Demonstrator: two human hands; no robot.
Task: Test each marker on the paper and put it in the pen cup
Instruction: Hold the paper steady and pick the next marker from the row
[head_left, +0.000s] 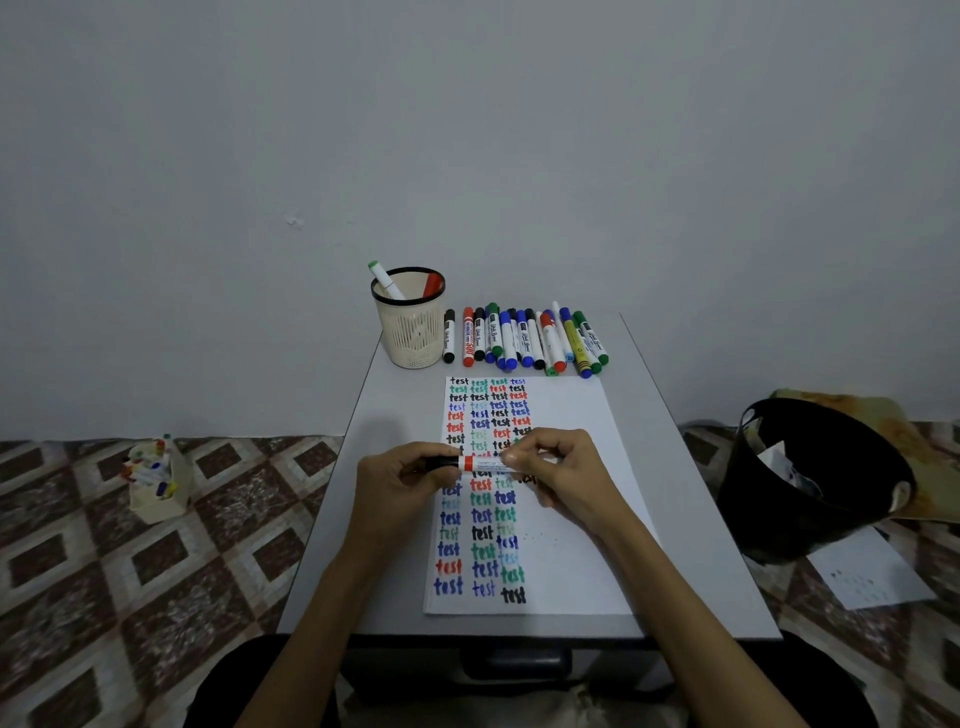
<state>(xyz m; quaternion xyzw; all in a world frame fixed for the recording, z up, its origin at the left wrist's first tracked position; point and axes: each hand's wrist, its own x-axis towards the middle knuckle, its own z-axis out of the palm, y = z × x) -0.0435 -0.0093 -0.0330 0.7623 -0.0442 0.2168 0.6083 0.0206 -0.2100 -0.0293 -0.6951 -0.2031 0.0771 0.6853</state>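
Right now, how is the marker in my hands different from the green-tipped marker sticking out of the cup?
The held marker lies level above the paper, gripped by the left hand and right hand. The green-tipped marker leans in the cup against its left rim, untouched. The held marker shows a red band and a dark end, while the green-tipped marker shows a green end. Both have white barrels.
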